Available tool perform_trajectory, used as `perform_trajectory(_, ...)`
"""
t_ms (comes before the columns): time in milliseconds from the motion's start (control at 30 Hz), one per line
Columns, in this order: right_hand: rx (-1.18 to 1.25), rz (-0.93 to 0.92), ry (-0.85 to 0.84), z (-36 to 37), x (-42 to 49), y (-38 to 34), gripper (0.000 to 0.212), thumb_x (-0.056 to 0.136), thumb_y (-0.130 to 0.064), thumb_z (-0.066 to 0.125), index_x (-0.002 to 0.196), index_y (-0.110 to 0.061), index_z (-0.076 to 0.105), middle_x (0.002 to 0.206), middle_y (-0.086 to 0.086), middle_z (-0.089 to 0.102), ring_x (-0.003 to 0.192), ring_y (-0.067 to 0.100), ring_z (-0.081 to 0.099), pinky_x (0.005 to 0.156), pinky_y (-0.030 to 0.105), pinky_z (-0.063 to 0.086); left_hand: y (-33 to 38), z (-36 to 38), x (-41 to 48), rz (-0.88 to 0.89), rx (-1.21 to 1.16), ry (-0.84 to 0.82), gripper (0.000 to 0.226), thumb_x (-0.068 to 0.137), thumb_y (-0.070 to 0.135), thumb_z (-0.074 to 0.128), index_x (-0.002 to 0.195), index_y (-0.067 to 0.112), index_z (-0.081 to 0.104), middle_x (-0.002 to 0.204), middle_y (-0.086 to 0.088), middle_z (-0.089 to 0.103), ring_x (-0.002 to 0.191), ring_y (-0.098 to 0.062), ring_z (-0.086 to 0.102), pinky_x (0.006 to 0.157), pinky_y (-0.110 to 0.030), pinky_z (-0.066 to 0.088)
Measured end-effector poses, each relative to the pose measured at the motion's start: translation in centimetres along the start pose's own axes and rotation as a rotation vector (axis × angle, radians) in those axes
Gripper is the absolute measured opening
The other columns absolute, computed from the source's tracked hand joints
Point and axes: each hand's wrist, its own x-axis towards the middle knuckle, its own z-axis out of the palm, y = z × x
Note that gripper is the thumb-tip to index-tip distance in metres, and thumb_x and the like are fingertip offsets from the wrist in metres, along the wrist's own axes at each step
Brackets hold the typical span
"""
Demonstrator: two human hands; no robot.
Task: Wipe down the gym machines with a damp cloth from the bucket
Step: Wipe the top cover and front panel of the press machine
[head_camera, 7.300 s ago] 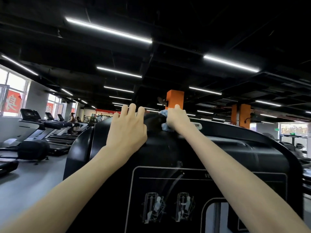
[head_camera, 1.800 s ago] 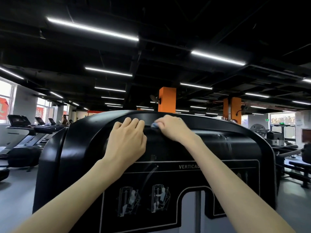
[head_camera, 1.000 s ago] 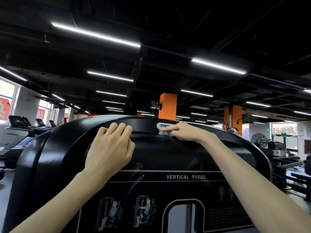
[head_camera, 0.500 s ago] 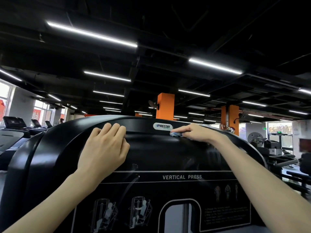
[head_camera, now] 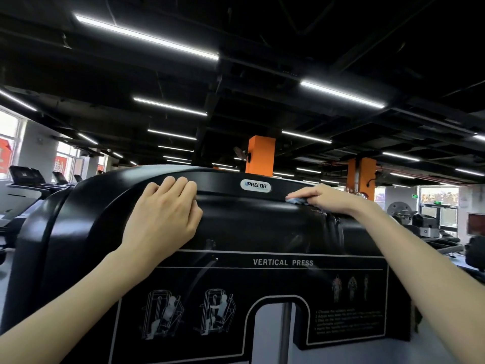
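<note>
The left hand (head_camera: 162, 214) rests spread on the vertical press cover (head_camera: 262, 227); the right hand (head_camera: 324, 198) presses a blue cloth (head_camera: 295, 200) against its upper ridge.

Gym: vertical press machine (head_camera: 262, 227), seemingly treadmills (head_camera: 25, 177)
</note>
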Motion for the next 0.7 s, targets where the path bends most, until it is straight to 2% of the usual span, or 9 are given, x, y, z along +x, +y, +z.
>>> perform_trajectory(167,0.112,0.069,0.061,-1.2,-2.0,1.5,0.057,0.092,0.012,0.036,0.110,-0.031,0.068,0.131,-0.009,0.058,0.128,0.008,0.047,0.111,0.027,0.031,0.4,0.2,0.1,-0.018,0.019,0.009,0.018,0.085,0.021,0.037,0.075,0.010,0.048,0.072,-0.003,0.046,0.069,-0.024,0.044,0.064,-0.037,0.034)
perform_trajectory(267,0.036,0.037,0.045,0.3,0.2,-0.4,0.058,0.091,0.007,0.037,0.104,-0.041,0.068,0.132,-0.009,0.058,0.124,0.009,0.050,0.111,0.032,0.035,0.4,0.3,0.1,0.000,0.032,0.013,0.017,0.085,0.019,0.037,0.075,0.010,0.048,0.071,-0.004,0.047,0.069,-0.025,0.044,0.063,-0.038,0.034)
perform_trajectory(367,0.028,0.007,0.016,1.1,1.4,-1.1,0.056,0.092,0.007,0.037,0.116,-0.033,0.067,0.134,-0.011,0.056,0.128,0.008,0.046,0.113,0.031,0.031,0.7,0.2,0.1,-0.027,0.059,0.013,0.018,0.085,0.016,0.036,0.076,0.009,0.050,0.071,-0.005,0.049,0.068,-0.026,0.046,0.062,-0.039,0.036)
perform_trajectory(467,-0.009,0.020,0.018,-0.4,-1.0,0.4,0.056,0.093,0.008,0.037,0.120,-0.032,0.065,0.135,-0.014,0.055,0.129,0.005,0.044,0.112,0.028,0.030,1.7,0.0,0.3,-0.055,0.064,-0.015,0.003,0.080,0.003,0.052,0.080,0.007,0.053,0.073,-0.007,0.051,0.070,-0.028,0.049,0.068,-0.041,0.038)
perform_trajectory(500,-0.042,0.038,0.045,-1.0,-2.5,1.6,0.056,0.094,0.008,0.038,0.121,-0.033,0.065,0.136,-0.014,0.054,0.129,0.006,0.043,0.112,0.029,0.030,2.4,0.0,0.5,-0.056,0.036,-0.033,0.010,0.075,0.000,0.057,0.082,0.006,0.055,0.075,-0.007,0.053,0.071,-0.028,0.051,0.070,-0.042,0.039)
perform_trajectory(567,-0.098,0.021,0.111,-1.7,-4.6,3.5,0.054,0.095,0.008,0.040,0.124,-0.033,0.063,0.138,-0.012,0.053,0.132,0.007,0.042,0.114,0.032,0.029,3.7,0.0,1.2,-0.031,-0.038,-0.046,0.014,0.076,0.004,0.053,0.089,0.007,0.059,0.081,-0.006,0.058,0.075,-0.028,0.055,0.073,-0.041,0.043)
perform_trajectory(600,-0.137,-0.004,0.133,-1.9,-5.5,4.2,0.053,0.095,0.008,0.042,0.126,-0.030,0.062,0.139,-0.011,0.052,0.133,0.007,0.041,0.115,0.030,0.028,5.0,0.1,1.7,-0.007,-0.096,-0.052,0.022,0.078,0.011,0.045,0.092,0.008,0.061,0.084,-0.005,0.061,0.077,-0.027,0.058,0.074,-0.041,0.045)
perform_trajectory(700,-0.224,-0.089,0.203,-1.7,-6.2,5.2,0.049,0.095,0.010,0.044,0.128,-0.021,0.062,0.140,-0.006,0.051,0.131,0.004,0.039,0.106,0.005,0.022,9.2,0.8,2.8,0.093,-0.196,-0.116,0.043,0.080,0.023,0.031,0.097,0.008,0.067,0.092,-0.005,0.069,0.082,-0.024,0.064,0.075,-0.035,0.051)
